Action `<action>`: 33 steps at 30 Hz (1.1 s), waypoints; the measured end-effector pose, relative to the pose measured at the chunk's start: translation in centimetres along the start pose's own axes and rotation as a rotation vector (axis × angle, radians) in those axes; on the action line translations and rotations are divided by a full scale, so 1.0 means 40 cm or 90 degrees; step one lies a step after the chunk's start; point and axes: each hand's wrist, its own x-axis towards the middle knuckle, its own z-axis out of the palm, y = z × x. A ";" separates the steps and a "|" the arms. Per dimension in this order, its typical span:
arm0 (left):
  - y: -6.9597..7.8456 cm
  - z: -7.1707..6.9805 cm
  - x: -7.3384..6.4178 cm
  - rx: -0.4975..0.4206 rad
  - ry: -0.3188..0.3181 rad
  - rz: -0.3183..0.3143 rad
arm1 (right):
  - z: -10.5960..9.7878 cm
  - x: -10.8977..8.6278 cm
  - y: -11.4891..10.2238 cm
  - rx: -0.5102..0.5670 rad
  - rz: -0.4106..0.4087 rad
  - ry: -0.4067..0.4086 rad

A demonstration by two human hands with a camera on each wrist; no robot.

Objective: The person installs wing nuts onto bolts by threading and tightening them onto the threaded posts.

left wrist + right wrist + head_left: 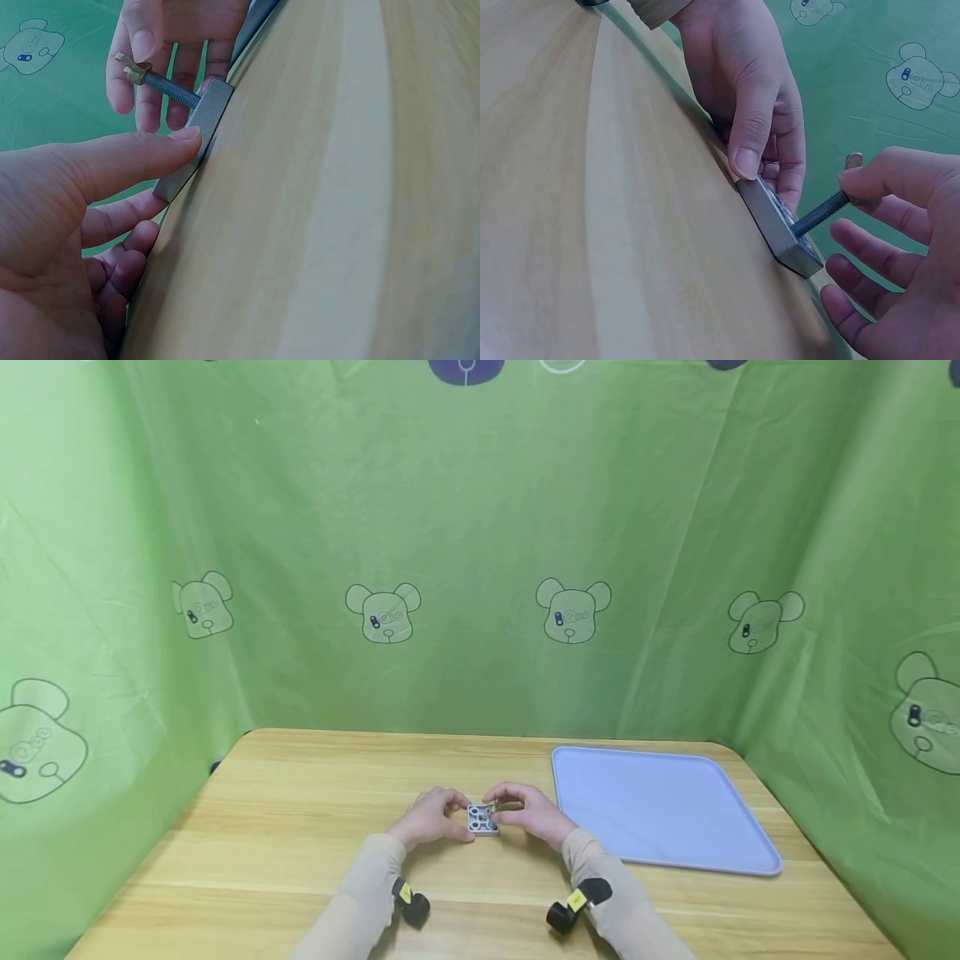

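A small square metal block (482, 832) with several round holes in its top lies on the wooden table between the two hands. My left hand (429, 819) grips it from the left, thumb (169, 150) along its near side and fingers at the far side. From the block's right part a grey threaded bolt (821, 214) sticks up, with a brass-coloured wing nut (133, 69) at its upper end. My right hand (534, 814) pinches the wing nut between thumb and index finger; its other fingers (874, 255) spread loosely beside the block.
A pale blue-lilac tray (660, 810) lies on the table (300, 827) at the right, close to the right forearm. Green cloth (480, 685) printed with bear heads hangs behind and on both sides. Each wrist carries a small black camera (415, 910).
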 end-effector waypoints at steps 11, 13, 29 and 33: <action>-0.002 0.000 0.001 -0.008 0.000 0.000 | 0.004 0.003 0.000 -0.011 0.004 0.014; -0.001 0.000 0.000 -0.006 0.000 -0.001 | 0.005 0.004 0.002 -0.012 0.004 0.016; 0.000 0.001 0.001 0.022 0.002 0.003 | 0.019 0.007 -0.001 -0.013 0.016 0.059; -0.001 0.001 0.001 0.014 0.003 0.000 | 0.016 0.007 0.000 -0.010 0.016 0.047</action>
